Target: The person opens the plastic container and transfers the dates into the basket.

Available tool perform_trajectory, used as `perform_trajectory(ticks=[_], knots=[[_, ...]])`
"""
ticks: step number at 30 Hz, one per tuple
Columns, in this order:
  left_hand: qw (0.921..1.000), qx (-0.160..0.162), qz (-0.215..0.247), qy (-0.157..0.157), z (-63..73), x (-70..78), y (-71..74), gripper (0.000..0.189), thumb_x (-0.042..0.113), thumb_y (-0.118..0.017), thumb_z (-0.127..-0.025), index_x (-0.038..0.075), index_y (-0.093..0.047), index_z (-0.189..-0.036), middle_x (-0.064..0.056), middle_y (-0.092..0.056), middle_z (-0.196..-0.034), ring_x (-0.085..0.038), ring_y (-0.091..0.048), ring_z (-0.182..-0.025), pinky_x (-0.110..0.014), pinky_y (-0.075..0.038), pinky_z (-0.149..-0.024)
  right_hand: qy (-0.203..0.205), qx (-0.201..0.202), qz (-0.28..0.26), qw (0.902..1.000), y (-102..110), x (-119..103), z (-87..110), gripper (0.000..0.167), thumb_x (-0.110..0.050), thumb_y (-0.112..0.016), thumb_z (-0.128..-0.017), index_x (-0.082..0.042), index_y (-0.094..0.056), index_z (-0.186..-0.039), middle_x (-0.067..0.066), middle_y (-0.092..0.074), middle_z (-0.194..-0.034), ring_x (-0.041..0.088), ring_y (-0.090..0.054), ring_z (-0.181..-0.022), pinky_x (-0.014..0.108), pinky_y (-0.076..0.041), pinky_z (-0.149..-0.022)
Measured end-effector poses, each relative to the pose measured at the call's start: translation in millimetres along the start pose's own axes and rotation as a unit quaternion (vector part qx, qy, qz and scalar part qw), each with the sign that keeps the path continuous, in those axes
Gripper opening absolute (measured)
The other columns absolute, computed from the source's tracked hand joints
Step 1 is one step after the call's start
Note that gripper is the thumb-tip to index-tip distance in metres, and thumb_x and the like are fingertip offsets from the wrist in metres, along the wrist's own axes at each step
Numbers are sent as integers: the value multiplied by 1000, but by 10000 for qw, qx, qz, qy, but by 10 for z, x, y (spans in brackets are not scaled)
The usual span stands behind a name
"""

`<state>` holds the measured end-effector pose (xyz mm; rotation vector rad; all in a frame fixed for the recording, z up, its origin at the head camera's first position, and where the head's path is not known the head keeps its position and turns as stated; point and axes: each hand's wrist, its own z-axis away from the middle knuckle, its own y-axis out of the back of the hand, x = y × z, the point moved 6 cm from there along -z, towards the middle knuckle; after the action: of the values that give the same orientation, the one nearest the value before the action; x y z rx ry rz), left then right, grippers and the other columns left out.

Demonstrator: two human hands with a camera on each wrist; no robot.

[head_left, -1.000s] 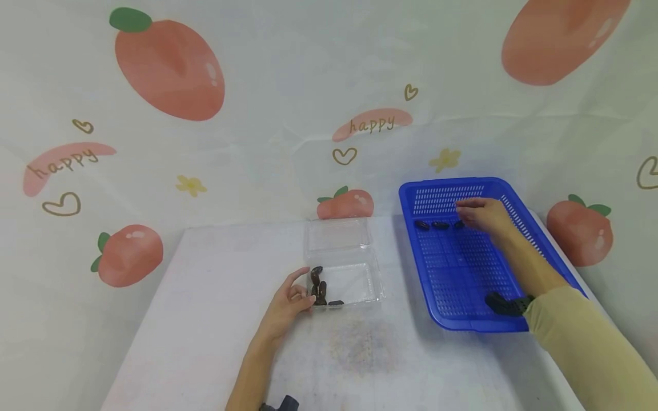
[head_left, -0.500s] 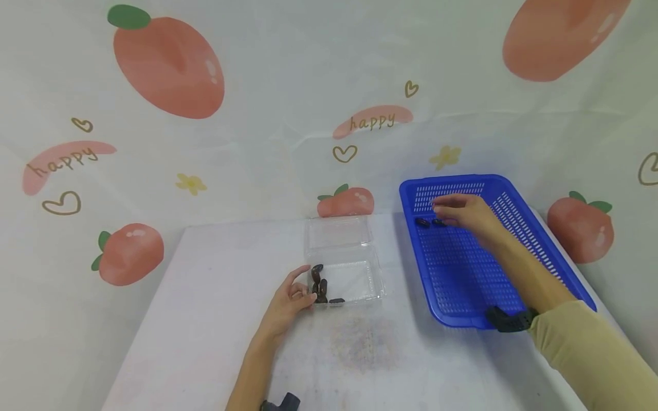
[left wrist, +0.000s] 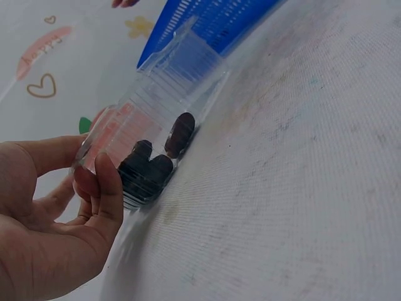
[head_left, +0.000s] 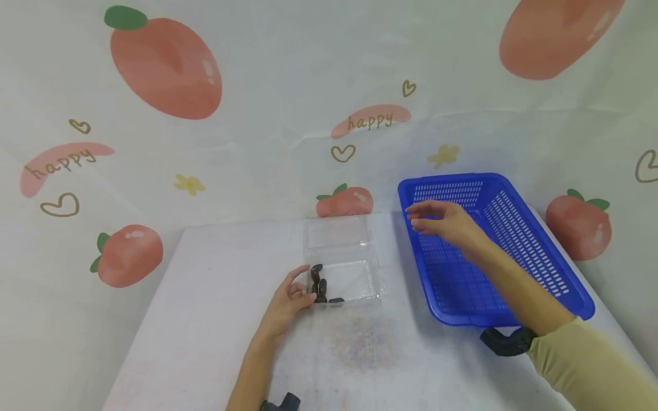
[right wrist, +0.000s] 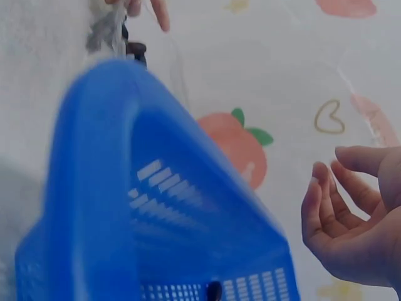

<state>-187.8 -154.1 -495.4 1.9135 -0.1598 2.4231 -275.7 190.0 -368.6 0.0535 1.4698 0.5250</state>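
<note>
My left hand (head_left: 285,301) grips the left side of a clear plastic clamshell box (head_left: 354,281), thumb on the near side and fingers at the wall. Its lid (head_left: 338,234) is folded back toward the wall. Inside the box, several glossy dark brown oval pieces resembling dates (head_left: 323,287) cluster at the left, one lying apart by the front edge. Over the left rim of a blue basket (head_left: 452,285) hovers my right hand (head_left: 444,221), fingers loosely bent and nothing between them. In the right wrist view a dark oval piece (right wrist: 214,291) shows in the basket; the hand hides this spot in the head view.
The white table (head_left: 205,319) bears a brownish stain (head_left: 362,342) in front of the box. Behind it hangs a white cloth (head_left: 267,171) printed with fruit, hearts and flowers. The basket's raised rim stands to the right of the box.
My right hand has moved left across the back of the basket to its left rim, now covering the dark oval pieces seen there earlier. The left hand and box have stayed put.
</note>
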Motion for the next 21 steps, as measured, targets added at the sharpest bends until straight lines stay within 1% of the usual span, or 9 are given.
perform_trajectory(ticks=[3,7,9,14,21], knots=[[10000,14,9,-1,-1,-6,8,70,-4,-71,-86,20,-45,-147,-2,-47,-84,-22,-58,-75,-31,-53,-76,64,-80,-24,9999,-101,-47,34,40,-19,-62,-99,-2,-57,-134,19,-60,-129,28,-62,-110,35,-54,-93],[10000,22,20,37,7,-23,16,71,-4,-70,-86,19,-44,-148,-2,-47,-84,-21,-57,-75,-31,-53,-76,100,-227,-170,9995,-256,-71,67,38,-18,-63,-98,-2,-58,-133,17,-62,-125,26,-63,-107,34,-54,-91],[10000,27,31,55,12,-29,18,70,-5,-69,-86,18,-44,-148,-2,-47,-83,-20,-57,-75,-31,-53,-76,110,-329,-238,9991,-341,-68,80,39,-18,-64,-97,-3,-59,-132,16,-62,-125,28,-63,-107,35,-54,-91],[10000,28,14,24,10,-24,15,70,-4,-69,-87,18,-44,-148,-2,-47,-83,-19,-57,-75,-30,-53,-75,167,-513,-298,9981,-520,-50,73,36,-20,-64,-97,-6,-61,-131,14,-63,-126,33,-63,-110,44,-53,-94],[10000,37,47,31,2,-22,4,70,-4,-70,-86,19,-44,-147,-2,-47,-83,-19,-57,-75,-31,-53,-75,211,-686,-306,9969,-744,-58,64,36,-23,-63,-97,-8,-62,-130,11,-65,-123,26,-65,-107,41,-54,-92]])
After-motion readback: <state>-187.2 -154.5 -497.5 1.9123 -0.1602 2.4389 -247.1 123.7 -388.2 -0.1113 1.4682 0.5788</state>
